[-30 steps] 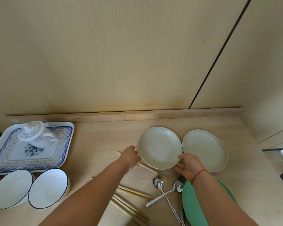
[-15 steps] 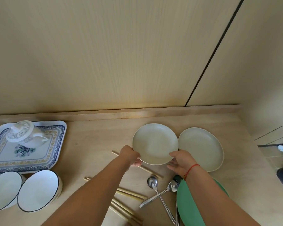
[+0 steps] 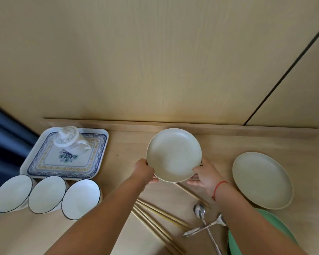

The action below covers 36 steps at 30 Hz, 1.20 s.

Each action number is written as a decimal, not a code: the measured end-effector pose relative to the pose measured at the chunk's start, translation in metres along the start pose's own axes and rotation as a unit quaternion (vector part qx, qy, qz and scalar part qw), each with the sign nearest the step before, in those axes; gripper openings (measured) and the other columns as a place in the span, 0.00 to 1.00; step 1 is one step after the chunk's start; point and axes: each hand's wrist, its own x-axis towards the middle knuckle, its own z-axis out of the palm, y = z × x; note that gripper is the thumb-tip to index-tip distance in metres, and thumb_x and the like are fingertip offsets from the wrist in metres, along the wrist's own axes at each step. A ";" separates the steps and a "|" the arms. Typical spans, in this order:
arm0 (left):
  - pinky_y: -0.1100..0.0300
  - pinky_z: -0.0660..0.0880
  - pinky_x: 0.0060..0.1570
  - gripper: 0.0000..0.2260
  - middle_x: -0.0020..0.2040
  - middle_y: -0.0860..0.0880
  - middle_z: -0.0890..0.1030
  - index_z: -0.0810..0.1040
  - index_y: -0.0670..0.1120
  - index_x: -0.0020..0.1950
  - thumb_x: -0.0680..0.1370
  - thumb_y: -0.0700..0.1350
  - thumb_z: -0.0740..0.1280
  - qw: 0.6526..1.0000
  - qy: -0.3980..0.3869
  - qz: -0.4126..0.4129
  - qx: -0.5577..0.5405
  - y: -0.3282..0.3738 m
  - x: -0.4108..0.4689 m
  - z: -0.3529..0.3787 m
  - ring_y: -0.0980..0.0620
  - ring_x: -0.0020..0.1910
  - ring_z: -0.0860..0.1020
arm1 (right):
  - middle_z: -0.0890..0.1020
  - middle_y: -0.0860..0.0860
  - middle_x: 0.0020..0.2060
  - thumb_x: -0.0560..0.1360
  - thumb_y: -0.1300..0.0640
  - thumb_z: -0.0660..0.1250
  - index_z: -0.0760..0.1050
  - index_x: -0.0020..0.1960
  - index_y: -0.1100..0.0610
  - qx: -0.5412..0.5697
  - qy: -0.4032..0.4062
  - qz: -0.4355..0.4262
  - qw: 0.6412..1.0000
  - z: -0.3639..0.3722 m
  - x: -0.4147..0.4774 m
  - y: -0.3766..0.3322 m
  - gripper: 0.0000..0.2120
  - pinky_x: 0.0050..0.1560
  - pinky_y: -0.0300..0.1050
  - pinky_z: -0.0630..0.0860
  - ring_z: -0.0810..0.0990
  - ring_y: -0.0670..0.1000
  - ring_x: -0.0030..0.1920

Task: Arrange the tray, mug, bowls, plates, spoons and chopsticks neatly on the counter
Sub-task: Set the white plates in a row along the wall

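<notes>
I hold a cream plate (image 3: 174,154) lifted off the counter, my left hand (image 3: 145,170) on its left rim and my right hand (image 3: 204,174) on its right rim. A second cream plate (image 3: 261,179) lies flat to the right. A green plate (image 3: 276,234) shows partly under my right forearm. Two metal spoons (image 3: 203,222) lie crossed near the front, beside several wooden chopsticks (image 3: 155,220). Three white bowls (image 3: 46,194) with dark rims stand in a row at the left. Behind them is the patterned tray (image 3: 44,163) with a lidded mug (image 3: 70,140) on it.
A wooden wall panel rises behind a low ledge (image 3: 173,126) at the back of the counter. A dark blue shape (image 3: 6,137) fills the far left. One chopstick (image 3: 189,192) lies diagonally under the held plate.
Both hands gripped the left cream plate, lifted it and carried it leftward and back, away from the second plate. The view shifted, showing a third bowl.
</notes>
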 end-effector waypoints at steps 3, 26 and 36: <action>0.54 0.83 0.35 0.11 0.45 0.41 0.82 0.75 0.41 0.49 0.73 0.29 0.59 0.999 0.034 -0.009 0.008 -0.005 0.008 -0.029 0.44 0.40 0.84 | 0.78 0.55 0.53 0.75 0.72 0.58 0.69 0.57 0.52 -0.002 -0.023 -0.010 1.000 0.026 0.004 -0.003 0.18 0.45 0.51 0.83 0.81 0.58 0.53; 0.49 0.77 0.48 0.13 0.55 0.35 0.79 0.76 0.37 0.58 0.75 0.38 0.63 0.976 0.073 0.039 0.203 -0.014 0.027 -0.142 0.35 0.55 0.79 | 0.79 0.57 0.59 0.72 0.74 0.51 0.72 0.64 0.54 0.116 -0.012 0.041 0.992 0.158 0.053 0.010 0.27 0.31 0.45 0.82 0.79 0.61 0.57; 0.57 0.72 0.58 0.22 0.68 0.42 0.74 0.69 0.44 0.72 0.77 0.39 0.60 0.959 0.043 0.056 0.275 -0.011 0.018 -0.149 0.42 0.64 0.74 | 0.80 0.60 0.53 0.74 0.72 0.55 0.72 0.61 0.64 0.066 0.046 0.036 0.996 0.179 0.052 0.015 0.18 0.60 0.57 0.76 0.79 0.60 0.57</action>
